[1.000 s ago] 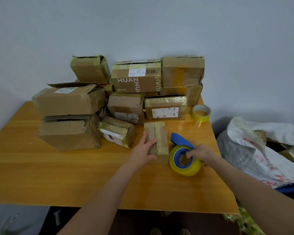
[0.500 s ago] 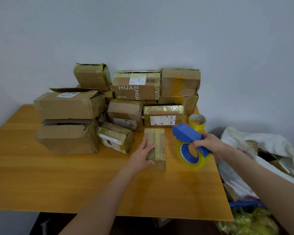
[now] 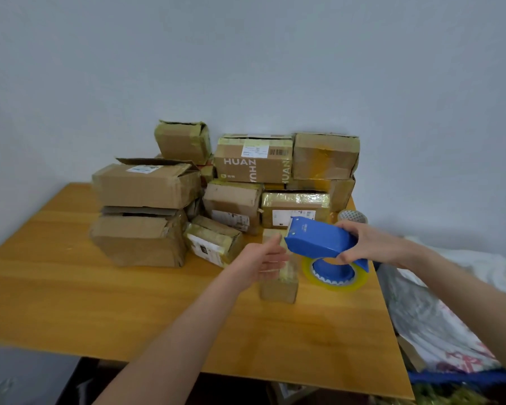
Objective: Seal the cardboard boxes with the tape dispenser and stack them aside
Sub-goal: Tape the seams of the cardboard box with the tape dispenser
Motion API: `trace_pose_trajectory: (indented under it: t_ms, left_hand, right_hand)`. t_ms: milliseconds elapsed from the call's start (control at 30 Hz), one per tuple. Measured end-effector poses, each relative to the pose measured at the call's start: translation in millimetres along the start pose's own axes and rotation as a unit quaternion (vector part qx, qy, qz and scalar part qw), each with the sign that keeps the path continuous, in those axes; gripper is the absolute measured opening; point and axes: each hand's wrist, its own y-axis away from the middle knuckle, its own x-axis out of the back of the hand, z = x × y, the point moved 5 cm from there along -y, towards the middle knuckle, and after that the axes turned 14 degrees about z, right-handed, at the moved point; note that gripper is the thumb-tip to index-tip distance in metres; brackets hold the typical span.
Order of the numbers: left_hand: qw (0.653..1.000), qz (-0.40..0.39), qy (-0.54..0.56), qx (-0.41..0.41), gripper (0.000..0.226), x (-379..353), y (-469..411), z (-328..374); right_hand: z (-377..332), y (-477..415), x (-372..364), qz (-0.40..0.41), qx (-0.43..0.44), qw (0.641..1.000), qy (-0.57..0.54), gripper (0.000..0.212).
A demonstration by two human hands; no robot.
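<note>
The right hand [image 3: 371, 247] grips the blue tape dispenser [image 3: 319, 239] and holds it raised over the far end of the small box [image 3: 279, 287], probably to start a strip there. The left hand [image 3: 260, 260], fingers straight and holding nothing, lies against the box's left side, seemingly to steady it on the tabletop [image 3: 100, 302]. Stacked boxes [image 3: 254, 162] crowd the far side, with a spare tape roll [image 3: 353, 216] at far right.
</note>
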Motion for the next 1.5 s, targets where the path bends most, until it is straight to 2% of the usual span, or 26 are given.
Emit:
trace_pose_trajectory:
  t_ms: [133,233,367,567,767,1267,1500]
  left_hand:
    - [0.997,0.067,0.011,-0.028,0.011,8.3,-1.7,0.2]
    - [0.989,0.126,-0.048,-0.065,0.012,10.4,-3.6,0.2]
    - [0.978,0.163,-0.093,-0.093,0.012,14.4,-1.0,-0.8]
    - [0.976,0.166,-0.107,-0.094,0.01,26.3,2.8,-4.6]
    - [0.964,0.228,-0.1,-0.093,0.018,94.3,2.3,-23.6]
    - [0.957,0.255,-0.131,-0.055,0.017,70.5,-25.0,-62.7]
    - [0.951,0.26,-0.163,-0.034,0.024,64.2,-39.6,-75.2]
  right_hand:
    - [-1.6,-1.1,-9.8,-0.024,0.018,0.999,0.032,0.061]
    - [-5.2,-3.6,-22.3,-0.031,0.058,0.994,0.085,0.069]
    - [-13.9,-9.0,-25.5,0.036,0.139,0.968,0.206,0.062]
    - [-15.1,-3.9,-27.8,0.011,0.143,0.973,0.184,0.065]
    - [24.5,7.0,4.2,0.018,0.092,0.976,0.197,0.057]
    - [73.5,-1.6,-9.1,0.004,0.016,0.964,0.265,0.069]
    - [83.1,-11.8,-38.4,-0.015,-0.005,0.953,0.301,0.073]
